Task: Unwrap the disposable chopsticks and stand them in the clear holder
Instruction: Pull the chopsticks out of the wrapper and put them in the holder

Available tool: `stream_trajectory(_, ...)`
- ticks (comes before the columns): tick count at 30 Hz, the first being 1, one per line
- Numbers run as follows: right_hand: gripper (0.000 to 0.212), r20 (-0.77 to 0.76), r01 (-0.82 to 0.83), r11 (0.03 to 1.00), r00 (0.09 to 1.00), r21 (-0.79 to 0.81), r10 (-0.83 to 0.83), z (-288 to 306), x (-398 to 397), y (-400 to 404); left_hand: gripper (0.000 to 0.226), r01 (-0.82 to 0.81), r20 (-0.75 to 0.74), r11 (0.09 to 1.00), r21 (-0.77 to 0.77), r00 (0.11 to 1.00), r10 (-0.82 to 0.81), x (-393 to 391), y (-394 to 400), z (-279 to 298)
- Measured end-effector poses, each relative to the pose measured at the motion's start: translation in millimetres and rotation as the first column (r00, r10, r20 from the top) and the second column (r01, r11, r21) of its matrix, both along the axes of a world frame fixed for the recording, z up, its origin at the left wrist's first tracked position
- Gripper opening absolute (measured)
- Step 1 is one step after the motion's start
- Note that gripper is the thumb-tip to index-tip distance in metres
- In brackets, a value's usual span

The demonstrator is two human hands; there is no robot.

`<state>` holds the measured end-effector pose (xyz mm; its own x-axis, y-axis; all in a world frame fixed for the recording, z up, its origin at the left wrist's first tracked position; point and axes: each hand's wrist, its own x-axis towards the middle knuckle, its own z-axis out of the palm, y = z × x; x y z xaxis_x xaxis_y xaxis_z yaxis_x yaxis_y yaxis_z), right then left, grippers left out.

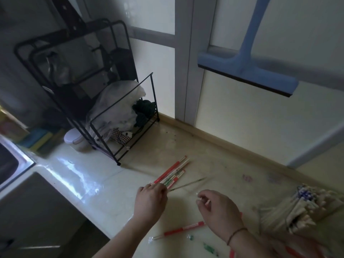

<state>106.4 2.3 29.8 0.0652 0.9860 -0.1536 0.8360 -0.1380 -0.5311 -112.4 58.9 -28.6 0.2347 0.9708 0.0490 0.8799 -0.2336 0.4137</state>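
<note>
A: Which step is this?
B: Picking the next pair, I'd say. The left hand (151,199) rests its curled fingers on the near ends of the wrapped chopsticks (172,173) on the table (89,175).
A: And the right hand (218,211)?
B: Its fingers pinch something small, maybe a wrapper scrap. Unwrapped chopsticks (290,211) lie bundled far right; whether that's the holder, I can't tell.
A: Next?
B: Lift one pair and tear its wrapper.

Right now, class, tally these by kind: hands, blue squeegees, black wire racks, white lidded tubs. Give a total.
Hands: 2 (left hand, right hand)
Blue squeegee: 1
Black wire rack: 1
White lidded tub: 1
Total: 5
</note>
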Motion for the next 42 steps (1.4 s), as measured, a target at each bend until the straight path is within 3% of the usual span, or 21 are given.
stream_trajectory(4, 0.042, 0.2, -0.013, 0.953, 0.978, 0.303, -0.051, 1.4, 16.5, -4.1, 0.012, 0.043, 0.373, 0.977, -0.207, 0.927, 0.038, -5.2, -0.6, 38.9)
stream_trajectory(6, 0.045, 0.302, -0.065, 0.954, 0.953, 0.294, -0.028, 6.5, 26.1, -7.5, 0.016, 0.12, 0.459, 0.953, -0.277, 0.888, 0.022, -7.1, 1.6, 61.0)
stream_trajectory(8, 0.038, 0.285, -0.052, 0.976, 0.958, 0.211, -0.011, 9.9, 33.9, -15.5, 0.016, 0.174, 0.54, 0.929, -0.326, 0.841, 0.032, -4.8, 3.7, 82.8)
stream_trajectory(10, 0.028, 0.103, 0.002, 0.995, 0.995, 0.101, -0.013, 19.6, 39.6, -28.0, 0.014, 0.215, 0.639, 0.906, -0.366, 0.766, 0.076, 3.6, 4.3, 103.7)
stream_trajectory(12, 0.019, -0.188, 0.043, 0.999, 0.981, -0.022, -0.047, 33.6, 43.2, -44.7, 0.015, 0.212, 0.709, 0.892, -0.398, 0.688, 0.153, 18.7, 2.0, 119.9)
stream_trajectory(15, 0.024, -0.483, 0.141, 0.986, 0.859, -0.09, -0.167, 47.9, 45.3, -72.5, 0.019, 0.172, 0.796, 0.873, -0.456, 0.518, 0.314, 52.4, -6.7, 137.2)
stream_trajectory(17, 0.017, -0.635, 0.233, 0.963, 0.726, -0.136, -0.265, 56.4, 49.7, -93.0, 0.028, 0.201, 0.826, 0.832, -0.517, 0.372, 0.424, 80.7, -19.0, 147.1)
stream_trajectory(19, 0.016, -0.721, 0.274, 0.945, 0.617, -0.181, -0.317, 61.7, 57.6, -112.2, 0.025, 0.254, 0.837, 0.806, -0.534, 0.288, 0.464, 108.5, -35.8, 156.4)
stream_trajectory(20, 0.019, -0.731, 0.276, 0.945, 0.607, -0.174, -0.311, 63.0, 62.5, -121.9, 0.019, 0.274, 0.847, 0.807, -0.523, 0.269, 0.458, 121.6, -45.0, 159.8)
stream_trajectory(26, 0.019, -0.752, 0.428, 0.891, 0.536, -0.15, -0.384, 63.1, 83.5, -170.1, 0.014, 0.274, 0.862, 0.822, -0.5, 0.25, 0.441, 175.1, -91.4, 172.2)
stream_trajectory(33, 0.02, -0.685, 0.44, 0.898, 0.65, -0.014, -0.329, 72.5, 97.7, -197.8, 0.014, 0.311, 0.841, 0.789, -0.53, 0.316, 0.44, 198.9, -127.1, 172.1)
stream_trajectory(35, 0.052, -0.668, 0.448, 0.894, 0.66, -0.018, -0.345, 65.0, 103.8, -208.7, 0.015, 0.329, 0.83, 0.775, -0.54, 0.364, 0.423, 203.6, -132.7, 170.7)
stream_trajectory(36, 0.056, -0.669, 0.47, 0.882, 0.646, -0.031, -0.368, 59.3, 105.3, -213.0, 0.015, 0.344, 0.824, 0.765, -0.545, 0.388, 0.413, 205.5, -135.6, 169.6)
stream_trajectory(39, 0.017, -0.731, 0.495, 0.867, 0.572, -0.053, -0.371, 57.0, 108.0, -218.1, 0.017, 0.423, 0.815, 0.723, -0.546, 0.469, 0.341, 211.6, -142.6, 169.3)
stream_trajectory(42, 0.017, -0.783, 0.533, 0.844, 0.497, -0.063, -0.373, 52.9, 116.7, -222.3, 0.027, 0.436, 0.848, 0.75, -0.498, 0.426, 0.316, 214.8, -137.4, 177.2)
